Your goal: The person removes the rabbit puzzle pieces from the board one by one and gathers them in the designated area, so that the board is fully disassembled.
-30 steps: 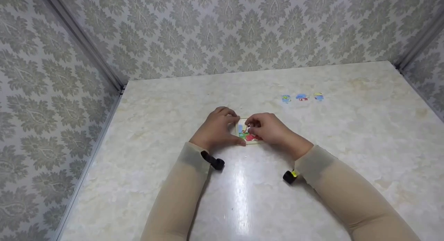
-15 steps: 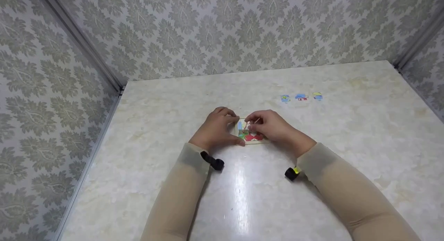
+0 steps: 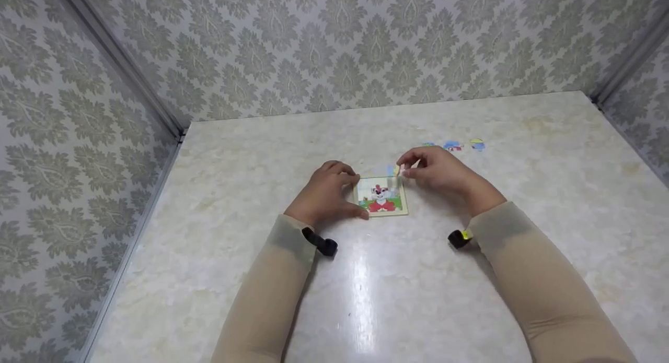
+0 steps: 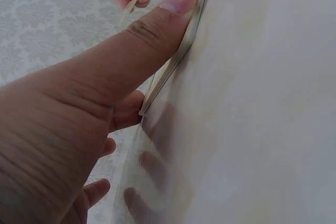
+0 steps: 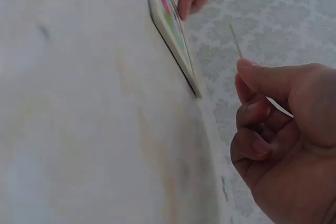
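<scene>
A small square jigsaw puzzle board (image 3: 384,207) lies on the table, its picture showing a cartoon animal in red on green, with a pale bare area at upper left. My left hand (image 3: 328,195) grips its left side, thumb at the near corner and a finger at the far corner. In the left wrist view the thumb (image 4: 157,27) presses along the board's edge. Between thumb and index finger, my right hand (image 3: 441,174) pinches a thin puzzle piece (image 3: 392,170), partly blue, just off the board's far right corner. The right wrist view shows this piece edge-on, its other fingers curled.
Several loose puzzle pieces lie farther back: a blue-and-red one (image 3: 452,145), a yellow-and-blue one (image 3: 477,144), and another partly hidden behind the right hand. The marbled table (image 3: 235,159) meets a patterned wall (image 3: 345,49) at the back.
My right hand has moved right and away from me with the puzzle piece, from over the board to past its far right corner, uncovering the picture. The left hand has stayed in place.
</scene>
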A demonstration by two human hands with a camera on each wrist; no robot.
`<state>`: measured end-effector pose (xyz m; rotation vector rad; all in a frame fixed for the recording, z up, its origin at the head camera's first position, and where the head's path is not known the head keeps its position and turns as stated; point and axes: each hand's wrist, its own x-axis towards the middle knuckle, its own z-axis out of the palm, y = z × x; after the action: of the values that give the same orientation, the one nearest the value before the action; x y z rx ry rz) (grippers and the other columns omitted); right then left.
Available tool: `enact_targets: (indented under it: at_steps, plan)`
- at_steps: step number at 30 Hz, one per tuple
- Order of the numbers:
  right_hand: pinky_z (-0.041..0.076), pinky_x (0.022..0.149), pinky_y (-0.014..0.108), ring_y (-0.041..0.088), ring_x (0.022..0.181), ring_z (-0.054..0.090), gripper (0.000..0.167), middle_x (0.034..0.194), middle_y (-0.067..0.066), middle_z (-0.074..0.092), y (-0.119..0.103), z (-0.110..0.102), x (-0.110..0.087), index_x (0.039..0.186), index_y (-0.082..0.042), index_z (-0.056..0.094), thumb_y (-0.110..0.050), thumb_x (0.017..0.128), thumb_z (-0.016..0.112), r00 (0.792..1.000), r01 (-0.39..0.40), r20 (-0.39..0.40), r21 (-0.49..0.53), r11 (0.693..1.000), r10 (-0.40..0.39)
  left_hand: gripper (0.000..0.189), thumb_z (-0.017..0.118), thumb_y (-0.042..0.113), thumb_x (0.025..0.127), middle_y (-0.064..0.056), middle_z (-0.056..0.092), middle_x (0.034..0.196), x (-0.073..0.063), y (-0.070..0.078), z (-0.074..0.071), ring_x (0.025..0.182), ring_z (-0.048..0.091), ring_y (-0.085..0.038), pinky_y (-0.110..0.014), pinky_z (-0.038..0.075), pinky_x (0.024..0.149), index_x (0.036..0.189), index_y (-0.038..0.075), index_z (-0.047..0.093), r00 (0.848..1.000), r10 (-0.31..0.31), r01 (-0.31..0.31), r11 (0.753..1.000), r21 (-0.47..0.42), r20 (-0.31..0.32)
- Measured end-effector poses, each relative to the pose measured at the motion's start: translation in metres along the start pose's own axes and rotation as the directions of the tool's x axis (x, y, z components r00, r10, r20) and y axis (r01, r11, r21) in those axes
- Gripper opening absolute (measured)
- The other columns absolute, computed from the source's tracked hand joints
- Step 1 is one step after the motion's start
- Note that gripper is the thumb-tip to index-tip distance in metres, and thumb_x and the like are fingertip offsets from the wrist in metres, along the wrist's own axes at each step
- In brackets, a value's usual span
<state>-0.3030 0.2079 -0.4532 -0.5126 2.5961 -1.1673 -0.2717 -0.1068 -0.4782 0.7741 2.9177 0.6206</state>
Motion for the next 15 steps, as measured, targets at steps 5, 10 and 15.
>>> enact_targets:
  at_steps: [5,10,15]
  plan:
    - [0.05,0.083,0.033,0.023,0.097,0.059,0.025,0.126,0.011,0.073,0.012,-0.03,-0.008,0.134,-0.016,0.081,-0.022,0.11,0.075,1.0,0.004,0.014,-0.082,0.997,-0.003,0.098,0.101,0.065,0.076,0.001,0.064,0.153,0.0,0.002,-0.001,0.158,0.045,-0.024,-0.043,0.033,0.139,0.156,0.017,0.071,1.0,-0.004,0.004,1.0,-0.007,0.002]
    - [0.051,0.08,0.027,0.022,0.096,0.059,0.026,0.123,0.01,0.073,0.027,-0.049,-0.013,0.135,-0.013,0.081,-0.019,0.111,0.074,1.0,-0.031,-0.008,-0.088,0.996,0.03,0.098,0.101,0.065,0.076,0.0,0.064,0.153,0.0,0.001,-0.001,0.158,0.046,-0.023,-0.042,0.032,0.139,0.156,0.017,0.071,1.0,-0.003,0.003,1.0,0.0,0.002]
    - [0.051,0.086,0.03,0.021,0.101,0.061,0.029,0.126,0.012,0.074,0.04,-0.057,-0.013,0.138,-0.012,0.079,-0.018,0.111,0.073,0.997,-0.081,-0.018,-0.132,0.988,0.079,0.098,0.1,0.065,0.076,0.0,0.064,0.154,-0.001,0.0,-0.001,0.158,0.045,-0.025,-0.043,0.034,0.138,0.156,0.016,0.071,1.0,0.0,0.0,1.0,0.003,0.005]
